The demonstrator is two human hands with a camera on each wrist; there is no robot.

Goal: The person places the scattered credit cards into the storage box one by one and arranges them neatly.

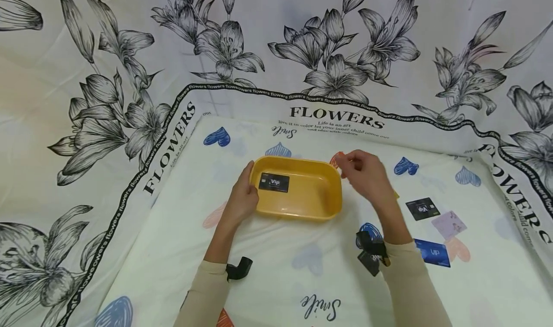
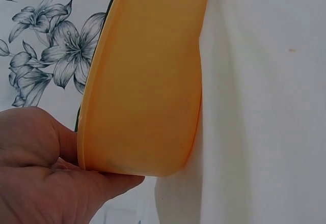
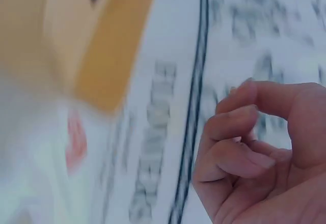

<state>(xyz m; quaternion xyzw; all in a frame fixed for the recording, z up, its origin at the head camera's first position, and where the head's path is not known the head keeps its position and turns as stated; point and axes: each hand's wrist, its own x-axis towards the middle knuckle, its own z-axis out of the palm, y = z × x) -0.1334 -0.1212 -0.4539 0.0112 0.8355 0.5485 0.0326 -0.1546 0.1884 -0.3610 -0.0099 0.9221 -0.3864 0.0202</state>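
My left hand (image 1: 243, 196) grips the left end of a yellow plastic box (image 1: 298, 212), its thumb over the rim. In the left wrist view the box (image 2: 142, 81) shows its outer side, with fingers underneath its end. Inside the box, toward the left, lies a black card (image 1: 274, 182) marked "Vip". My right hand (image 1: 363, 175) hovers just beyond the box's right rim. In the right wrist view that hand (image 3: 249, 147) has its fingers curled and thumb meeting the index finger; nothing shows held between them.
Right of the box lie a black Vip card (image 1: 422, 209), a lavender card (image 1: 449, 224) and a blue Vip card (image 1: 433, 253). A dark card (image 1: 369, 262) sits partly hidden below the right wrist strap. The heart-printed cloth (image 1: 276, 264) meets a flower-printed sheet behind.
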